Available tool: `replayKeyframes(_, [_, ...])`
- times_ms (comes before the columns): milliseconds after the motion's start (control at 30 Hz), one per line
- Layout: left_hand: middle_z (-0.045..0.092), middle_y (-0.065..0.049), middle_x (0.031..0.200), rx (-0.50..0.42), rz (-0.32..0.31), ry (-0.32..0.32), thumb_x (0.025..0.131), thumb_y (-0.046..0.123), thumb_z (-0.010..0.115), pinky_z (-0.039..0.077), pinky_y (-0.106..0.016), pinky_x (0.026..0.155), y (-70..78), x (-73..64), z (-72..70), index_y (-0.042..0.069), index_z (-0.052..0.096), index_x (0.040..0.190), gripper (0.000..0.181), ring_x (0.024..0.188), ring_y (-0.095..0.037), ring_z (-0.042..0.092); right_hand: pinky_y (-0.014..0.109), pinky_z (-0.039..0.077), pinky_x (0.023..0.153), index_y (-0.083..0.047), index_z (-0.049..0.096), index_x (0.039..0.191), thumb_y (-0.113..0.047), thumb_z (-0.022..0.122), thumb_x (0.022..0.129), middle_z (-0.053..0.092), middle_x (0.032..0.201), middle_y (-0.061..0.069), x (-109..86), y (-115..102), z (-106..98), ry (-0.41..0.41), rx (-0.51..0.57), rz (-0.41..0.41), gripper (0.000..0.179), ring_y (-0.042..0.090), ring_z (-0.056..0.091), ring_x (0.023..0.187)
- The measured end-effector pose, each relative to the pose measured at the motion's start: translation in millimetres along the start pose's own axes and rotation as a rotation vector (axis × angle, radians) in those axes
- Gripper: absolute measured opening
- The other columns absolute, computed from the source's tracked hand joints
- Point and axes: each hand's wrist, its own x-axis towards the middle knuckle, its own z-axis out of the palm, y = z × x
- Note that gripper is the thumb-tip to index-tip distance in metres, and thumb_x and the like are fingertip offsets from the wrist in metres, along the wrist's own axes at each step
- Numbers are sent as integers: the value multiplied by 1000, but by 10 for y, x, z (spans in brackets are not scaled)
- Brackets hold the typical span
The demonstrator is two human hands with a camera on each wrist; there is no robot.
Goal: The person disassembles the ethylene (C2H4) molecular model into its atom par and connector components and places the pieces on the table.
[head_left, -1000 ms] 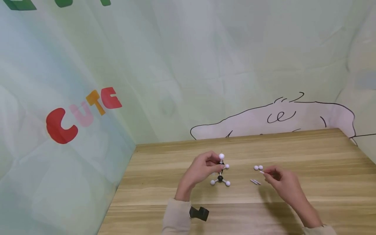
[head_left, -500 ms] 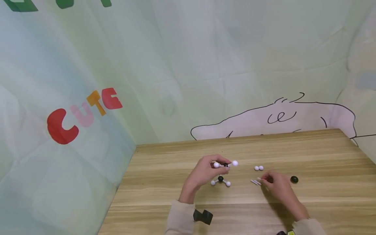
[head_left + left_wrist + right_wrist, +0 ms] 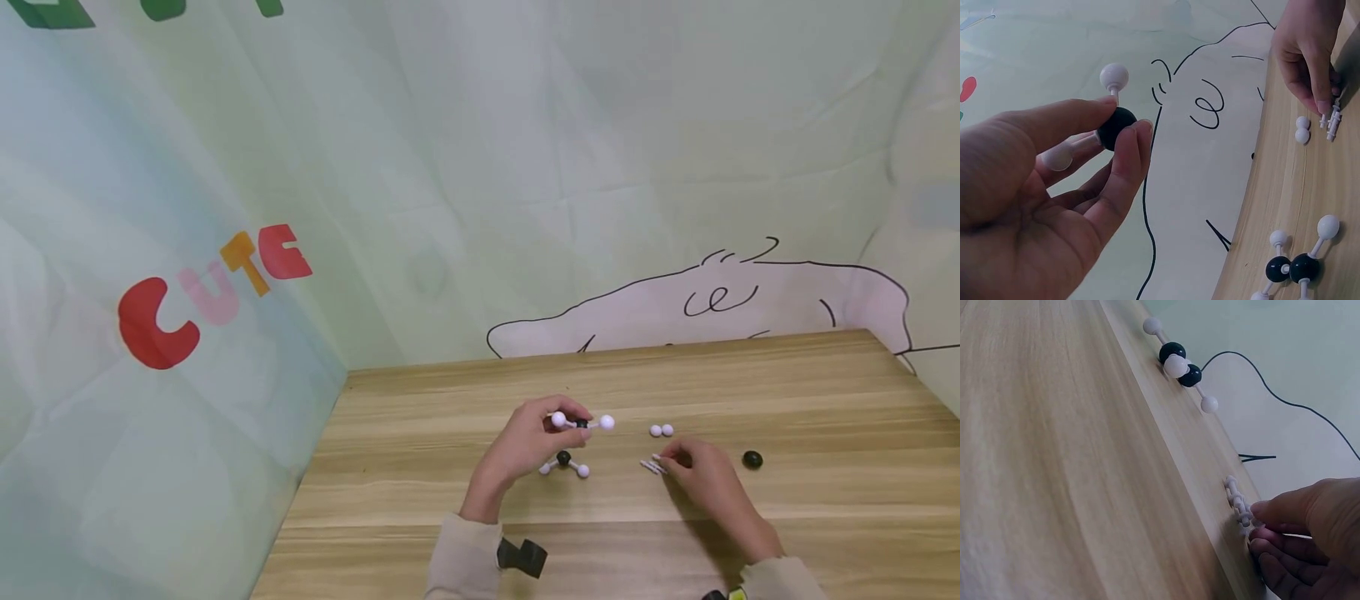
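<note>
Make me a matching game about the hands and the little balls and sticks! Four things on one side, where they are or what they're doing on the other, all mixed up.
Things
1. The two loose white balls
2. The left hand
3. The loose black ball
4. The short white sticks

Places and states
A. At the fingertips of the right hand
B. To the right of the right hand, in the head view
C. Side by side, just behind the sticks in the head view
D. Holding a ball-and-stick piece up off the table

Right pairs: 1-C, 2-D, 3-B, 4-A
</note>
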Motion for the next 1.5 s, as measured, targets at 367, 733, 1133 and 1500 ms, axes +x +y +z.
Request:
replayKeyframes(367, [61,-1,89,6,-41,-4,88,12,68,47,-21,66,2,4,16,7,65,107,20,74,-8,57,34,47,70,-7,71,86,-14,67,86,70,85,5,-17,-14,-19,8,3,12,7,17,60,80])
replayKeyframes(733, [61,0,87,3,-32,7,85,15,72,47,-19,65,46,-16,31,10,67,103,19,74,-8,58,36,48,71,-5,71,90,-15,66,88,70,86,7,-15,-10,-33,-8,20,20,11,18,61,81])
replayKeyframes(1133, [56,5,81,72,23,-39,87,14,70,40,-18,57,39,5,53,14,69,98,12,68,-7,49,20,50,68,-14,66,107,-30,62,94,70,94,1,-73,-467,-334,103,224,-85,21,2,61,79])
replayKeyframes(1500, [55,4,81,-6,57,-147,86,15,70,49,-23,60,54,14,87,12,68,94,9,64,-5,57,24,53,69,-12,66,100,-17,68,90,69,90,-3,-170,-882,-478,-38,442,-312,11,6,64,79])
